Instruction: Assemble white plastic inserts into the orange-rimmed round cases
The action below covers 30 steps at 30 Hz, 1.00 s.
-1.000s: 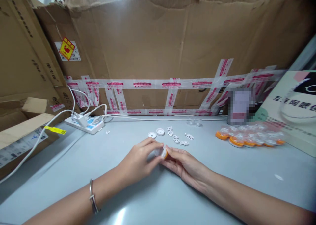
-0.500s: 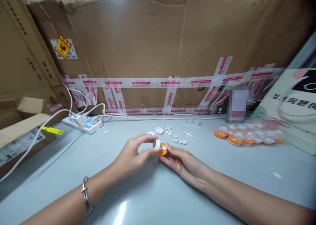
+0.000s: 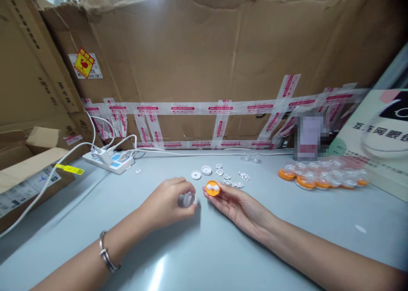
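Observation:
My right hand (image 3: 237, 203) lies palm up on the grey table (image 3: 204, 248), and its fingertips hold a small round orange base (image 3: 212, 188) with two white pieces on top. My left hand (image 3: 165, 202), with a metal bracelet on the wrist, is curled round a small white cap (image 3: 188, 199) just left of the orange base, a short gap apart. Beyond both hands lie two white round caps (image 3: 201, 172) and several small white flat parts (image 3: 232, 178).
A row of orange-based clear cases (image 3: 321, 177) sits at the right, beside a printed box (image 3: 376, 142). A white power strip (image 3: 108, 161) with cables lies at the back left. Taped cardboard walls (image 3: 204, 69) enclose the table, with a cardboard box (image 3: 28, 172) on the left.
The white cap has come off the orange base. My left hand has carried it down and left while my right hand keeps the base, now facing up.

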Motion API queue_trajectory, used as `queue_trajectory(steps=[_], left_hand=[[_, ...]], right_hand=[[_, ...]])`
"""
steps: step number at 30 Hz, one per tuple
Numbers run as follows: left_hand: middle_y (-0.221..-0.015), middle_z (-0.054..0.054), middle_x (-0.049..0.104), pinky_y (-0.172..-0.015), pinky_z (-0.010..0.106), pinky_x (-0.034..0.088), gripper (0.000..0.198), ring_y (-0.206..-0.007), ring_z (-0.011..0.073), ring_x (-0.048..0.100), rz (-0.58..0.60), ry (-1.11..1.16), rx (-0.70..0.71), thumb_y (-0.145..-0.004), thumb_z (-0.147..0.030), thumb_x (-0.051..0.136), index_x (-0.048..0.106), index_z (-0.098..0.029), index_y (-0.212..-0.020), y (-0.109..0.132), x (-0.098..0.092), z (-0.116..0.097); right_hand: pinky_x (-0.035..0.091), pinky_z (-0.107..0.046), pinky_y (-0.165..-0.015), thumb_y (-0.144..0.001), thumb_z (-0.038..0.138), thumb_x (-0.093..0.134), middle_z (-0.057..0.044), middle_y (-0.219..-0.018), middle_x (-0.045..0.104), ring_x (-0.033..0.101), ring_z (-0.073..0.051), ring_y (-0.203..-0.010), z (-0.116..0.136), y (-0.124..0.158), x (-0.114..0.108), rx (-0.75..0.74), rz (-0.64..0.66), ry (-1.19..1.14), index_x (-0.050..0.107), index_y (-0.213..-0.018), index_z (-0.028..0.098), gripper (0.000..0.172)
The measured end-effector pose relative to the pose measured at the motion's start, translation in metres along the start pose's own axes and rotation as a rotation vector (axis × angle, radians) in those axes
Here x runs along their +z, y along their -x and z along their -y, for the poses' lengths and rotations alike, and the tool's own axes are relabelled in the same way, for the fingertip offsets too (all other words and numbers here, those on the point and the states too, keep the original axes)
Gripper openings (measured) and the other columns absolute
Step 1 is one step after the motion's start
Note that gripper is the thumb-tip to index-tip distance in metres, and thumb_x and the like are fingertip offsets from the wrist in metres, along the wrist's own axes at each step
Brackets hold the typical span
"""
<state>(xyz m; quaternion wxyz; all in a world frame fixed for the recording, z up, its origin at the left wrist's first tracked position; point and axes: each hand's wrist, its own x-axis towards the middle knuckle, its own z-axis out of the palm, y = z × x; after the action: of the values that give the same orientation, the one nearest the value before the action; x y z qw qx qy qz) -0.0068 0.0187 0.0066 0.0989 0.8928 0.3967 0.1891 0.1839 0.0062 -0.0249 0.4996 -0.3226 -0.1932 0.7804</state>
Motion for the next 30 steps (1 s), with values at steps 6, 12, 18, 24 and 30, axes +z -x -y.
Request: queue_trajectory(steps=[6,12,18,24,30], left_hand=[[-0.086,0.005,0.061,-0.07,0.032,0.045,0.017,-0.078,0.0196,0.057,0.06,-0.041,0.044,-0.073,-0.025,0.061,0.061,-0.017,-0.089,0.002,0.005,-0.001],[-0.081,0.005,0.06,-0.071,0.031,0.045,0.012,-0.077,0.017,0.055,-0.194,0.123,0.148,-0.084,-0.018,0.05,0.061,-0.016,-0.088,-0.003,0.007,-0.011],[-0.079,0.002,0.061,-0.065,0.025,0.047,0.009,-0.072,0.0138,0.058,-0.185,0.206,0.029,-0.08,-0.014,0.055,0.063,-0.017,-0.081,-0.002,0.013,-0.011],[-0.07,0.003,0.064,-0.057,0.024,0.047,0.009,-0.062,0.0141,0.059,-0.154,0.026,0.039,-0.079,-0.014,0.055,0.063,-0.014,-0.074,0.001,0.018,-0.012],[-0.068,0.006,0.066,-0.055,0.025,0.049,0.017,-0.06,0.015,0.061,-0.198,-0.107,0.169,-0.082,-0.015,0.047,0.062,-0.013,-0.075,0.001,0.025,-0.008]], right_hand=[[0.053,-0.024,-0.077,-0.076,0.014,0.059,-0.01,-0.077,0.068,0.066,-0.015,-0.077,-0.002,0.003,0.004,0.07,0.003,0.056,0.065,-0.077,0.006,0.01],[0.052,-0.025,-0.08,-0.07,0.016,0.066,-0.007,-0.078,0.068,0.065,-0.012,-0.074,-0.005,0.002,0.004,0.044,0.072,0.095,0.065,-0.076,0.008,0.01],[0.05,-0.026,-0.081,-0.065,0.025,0.073,-0.002,-0.073,0.067,0.064,-0.011,-0.074,-0.009,0.007,0.008,-0.009,0.057,0.211,0.064,-0.07,0.012,0.016],[0.049,-0.026,-0.082,-0.063,0.029,0.074,-0.002,-0.073,0.067,0.063,-0.011,-0.075,-0.014,0.008,0.009,-0.031,0.045,0.244,0.065,-0.069,0.013,0.019],[0.052,-0.023,-0.078,-0.065,0.024,0.073,-0.004,-0.073,0.068,0.064,-0.012,-0.074,-0.013,0.007,0.008,-0.016,0.002,0.184,0.067,-0.073,0.011,0.016]])
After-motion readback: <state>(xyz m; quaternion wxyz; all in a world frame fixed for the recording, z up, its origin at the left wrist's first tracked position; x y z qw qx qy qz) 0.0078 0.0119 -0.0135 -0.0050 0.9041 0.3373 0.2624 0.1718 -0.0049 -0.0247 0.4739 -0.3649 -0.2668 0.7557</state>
